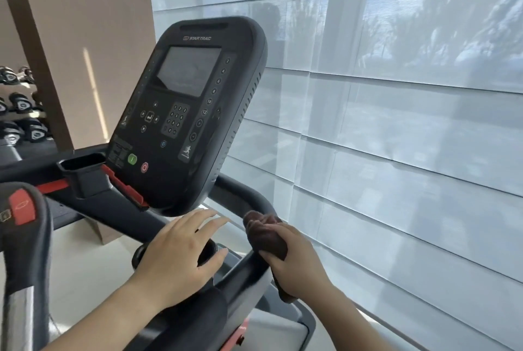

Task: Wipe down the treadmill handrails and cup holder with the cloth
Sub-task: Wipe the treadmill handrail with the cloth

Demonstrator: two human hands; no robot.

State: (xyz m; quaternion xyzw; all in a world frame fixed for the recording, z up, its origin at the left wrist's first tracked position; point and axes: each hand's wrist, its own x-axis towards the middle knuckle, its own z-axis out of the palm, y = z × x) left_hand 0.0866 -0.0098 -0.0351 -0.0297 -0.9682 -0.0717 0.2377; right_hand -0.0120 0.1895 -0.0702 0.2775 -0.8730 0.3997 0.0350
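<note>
Cloth [264, 233]: dark brown, bunched, wrapped over the right handrail [249, 197] where it bends. Most of it lies under and ahead of the right hand [297, 260]; one tail hangs below the wrist.

Right hand: fingers curled shut around cloth and rail, knuckles up, forearm in from lower right.

Left hand [181, 257]: palm down, fingers loosely spread and extended, resting on a dark rounded grip just left of the cloth.

Cup holder [85, 172]: well up and left of both hands, beside the console [192, 112].
</note>
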